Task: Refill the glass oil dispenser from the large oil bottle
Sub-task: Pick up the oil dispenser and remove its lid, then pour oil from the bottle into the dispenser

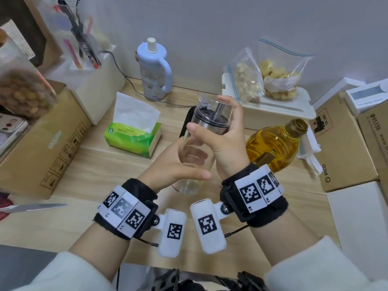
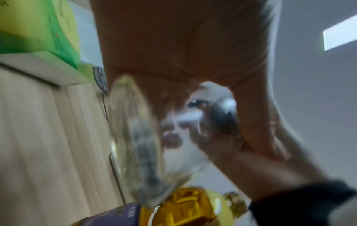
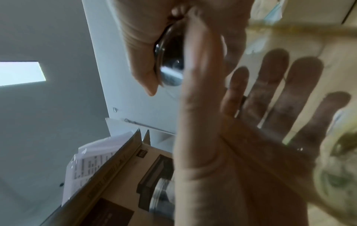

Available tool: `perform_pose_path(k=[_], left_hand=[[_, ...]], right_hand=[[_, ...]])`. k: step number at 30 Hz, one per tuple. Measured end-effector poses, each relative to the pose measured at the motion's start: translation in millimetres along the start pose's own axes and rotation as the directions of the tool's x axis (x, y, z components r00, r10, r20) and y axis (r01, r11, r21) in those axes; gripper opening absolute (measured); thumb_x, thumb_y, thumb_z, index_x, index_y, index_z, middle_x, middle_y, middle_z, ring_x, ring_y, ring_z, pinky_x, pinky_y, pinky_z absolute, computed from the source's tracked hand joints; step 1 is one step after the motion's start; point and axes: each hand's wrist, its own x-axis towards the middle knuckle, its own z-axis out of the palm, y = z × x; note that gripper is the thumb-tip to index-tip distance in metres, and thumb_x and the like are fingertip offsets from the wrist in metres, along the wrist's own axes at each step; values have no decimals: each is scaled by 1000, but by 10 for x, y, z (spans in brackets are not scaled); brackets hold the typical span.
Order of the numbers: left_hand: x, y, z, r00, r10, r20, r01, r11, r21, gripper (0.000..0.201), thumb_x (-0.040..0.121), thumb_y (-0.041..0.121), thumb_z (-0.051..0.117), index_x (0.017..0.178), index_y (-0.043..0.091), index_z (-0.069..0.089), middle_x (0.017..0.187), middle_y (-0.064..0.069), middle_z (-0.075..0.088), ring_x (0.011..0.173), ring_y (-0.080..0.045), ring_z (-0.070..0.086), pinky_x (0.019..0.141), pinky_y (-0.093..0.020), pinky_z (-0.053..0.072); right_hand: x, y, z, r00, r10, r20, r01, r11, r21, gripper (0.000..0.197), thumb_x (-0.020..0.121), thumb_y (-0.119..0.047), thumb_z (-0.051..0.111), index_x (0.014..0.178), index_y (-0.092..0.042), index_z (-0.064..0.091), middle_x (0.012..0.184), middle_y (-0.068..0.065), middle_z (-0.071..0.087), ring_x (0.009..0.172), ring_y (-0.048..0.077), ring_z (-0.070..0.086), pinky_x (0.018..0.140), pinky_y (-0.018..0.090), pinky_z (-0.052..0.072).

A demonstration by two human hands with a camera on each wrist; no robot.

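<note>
Both hands (image 1: 220,139) grip the glass oil dispenser (image 1: 195,162) near a "PICO" box (image 1: 344,150).

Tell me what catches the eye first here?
Two hands meet at the centre over the wooden table: the left hand holds the clear glass oil dispenser, the right hand grips its metal top. Just to the right stands the large oil bottle, golden and uncapped.

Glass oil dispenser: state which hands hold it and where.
Both hands hold the glass oil dispenser: the left hand wraps its clear body, the right hand grips the metal-collared lid on top.
</note>
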Motion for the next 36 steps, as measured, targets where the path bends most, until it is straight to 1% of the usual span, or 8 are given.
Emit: perform_pose_path(k=[8,13,16,21,25,28,31,36], left_hand=[[-71,-485,-243,986,-156,62,161,982,-96,74,46,14,79,114,16,49,103,-8,62,96,-24,62,77,-27,53],[-177,-698,-513,980,-125,-153,110,989,-104,94,37,21,88,122,13,47,107,-4,64,106,-23,61,87,-34,49],[-291,-762,-674,959,-130,-253,102,988,-120,107,32,35,92,124,10,44,106,-1,63,103,-19,61,82,-31,51],[-367,-779,-832,947,-110,-303,81,991,-106,103,36,23,88,124,0,41,100,-2,64,90,-17,63,69,-32,53],[-292,-809,-836,946,-98,-310,49,986,-160,100,39,14,84,125,-5,37,103,-12,59,92,-19,62,74,-27,55],[-190,-816,-780,941,-110,-320,59,985,-163,100,35,19,88,122,2,41,102,-8,60,95,-19,61,81,-28,54],[-94,-818,-684,922,-93,-377,29,985,-171,88,41,16,81,120,11,41,103,-2,60,96,-14,61,80,-26,51],[63,-790,-426,901,-68,-428,-11,984,-180,86,41,18,80,118,22,42,112,1,59,106,-9,58,89,-29,46]], right_hand=[[343,114,-130,978,188,-88,-180,979,93,61,64,-18,75,106,-37,34,125,14,54,111,29,61,88,46,54],[479,660,-192,955,178,-239,-234,945,-229,69,68,-6,77,108,-23,24,96,-6,50,86,10,57,79,18,49],[513,1147,-142,948,275,-158,-316,790,-525,67,65,-3,75,107,-27,29,106,7,58,92,26,59,78,29,46],[572,1564,-27,953,301,22,-93,359,-929,59,74,-7,63,120,-34,37,123,4,49,113,28,48,90,44,35],[606,1667,13,954,295,62,-25,281,-959,67,76,-1,62,127,-34,35,130,4,44,120,26,45,101,44,27],[604,1609,31,950,299,93,0,297,-955,70,77,-8,64,135,-33,33,138,2,39,131,22,36,108,43,20],[549,1298,6,987,125,103,17,551,-834,59,80,-5,61,133,-23,42,136,5,44,128,21,41,109,39,26],[157,723,-256,961,-268,-63,183,792,-583,30,90,-1,40,106,-10,63,85,5,61,71,11,59,67,17,49]])
